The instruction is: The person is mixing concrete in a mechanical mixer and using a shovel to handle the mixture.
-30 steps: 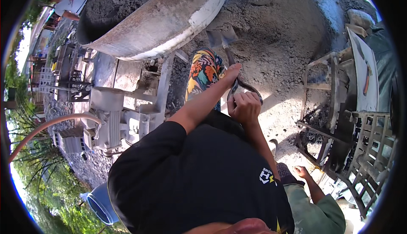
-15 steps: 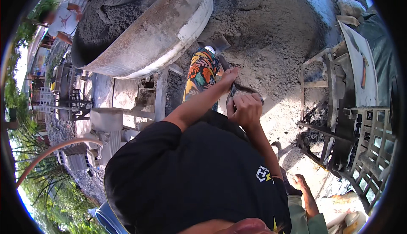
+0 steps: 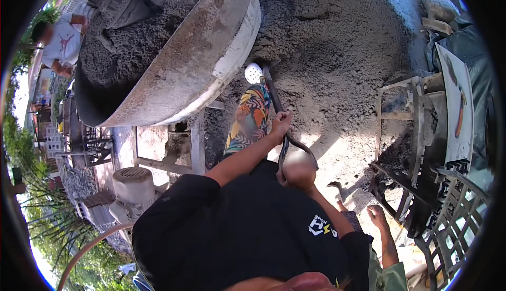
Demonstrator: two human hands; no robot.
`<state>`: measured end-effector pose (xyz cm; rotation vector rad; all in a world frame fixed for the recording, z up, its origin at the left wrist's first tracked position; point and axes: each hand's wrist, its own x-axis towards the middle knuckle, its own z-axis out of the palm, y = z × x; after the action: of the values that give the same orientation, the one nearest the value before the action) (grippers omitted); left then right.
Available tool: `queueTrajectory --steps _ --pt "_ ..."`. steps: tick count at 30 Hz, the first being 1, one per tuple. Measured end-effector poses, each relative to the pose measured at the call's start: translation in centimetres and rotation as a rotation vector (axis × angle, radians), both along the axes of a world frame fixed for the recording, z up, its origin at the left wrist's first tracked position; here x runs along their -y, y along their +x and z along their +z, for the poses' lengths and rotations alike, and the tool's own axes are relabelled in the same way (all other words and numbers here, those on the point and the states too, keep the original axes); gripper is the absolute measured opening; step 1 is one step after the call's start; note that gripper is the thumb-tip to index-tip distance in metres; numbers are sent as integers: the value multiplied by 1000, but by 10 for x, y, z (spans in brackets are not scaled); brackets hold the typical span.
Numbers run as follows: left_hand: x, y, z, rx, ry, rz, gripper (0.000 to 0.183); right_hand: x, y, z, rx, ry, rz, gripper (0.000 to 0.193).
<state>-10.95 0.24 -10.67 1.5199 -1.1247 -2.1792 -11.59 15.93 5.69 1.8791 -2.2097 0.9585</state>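
A shovel (image 3: 276, 97) slants from my body toward the grey, mortar-like heap (image 3: 337, 43). My left hand (image 3: 281, 125) is closed around its dark shaft. At the near end, my right hand (image 3: 299, 170), partly blurred, is closed on the looped handle (image 3: 304, 147). The blade lies at the edge of the heap, beside my foot in a white perforated clog (image 3: 253, 73); most of it cannot be made out. Above my patterned trouser leg (image 3: 247, 114), a large tilted mixer drum (image 3: 197, 54) holds more of the dark grey mix (image 3: 126, 48).
A wooden frame (image 3: 395, 116) stands right of the heap, near a pale board (image 3: 454, 98) and a plastic crate (image 3: 461, 206). Another person (image 3: 63, 40) in a white shirt is beyond the drum at left. Someone else's hand (image 3: 377, 215) shows at lower right. A hose (image 3: 89, 246) curves at lower left.
Both my hands, still on the shovel, sit lower in the picture and closer to my body. The blade, plainer before, now shows less against the heap. The whole view has shifted slightly.
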Motion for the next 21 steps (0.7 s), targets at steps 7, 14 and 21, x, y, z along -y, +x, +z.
queueTrajectory --steps 7,14,21 --pt "-33 22 -28 68 7 -195 37 -39 13 -17 -18 128 -383 30" --pt "-98 61 -63 129 228 -234 68 -139 23 -201 2204 107 -1017 74" --pt "-106 101 -60 111 234 -314 89 -150 67 -261 2521 -301 -783 26"
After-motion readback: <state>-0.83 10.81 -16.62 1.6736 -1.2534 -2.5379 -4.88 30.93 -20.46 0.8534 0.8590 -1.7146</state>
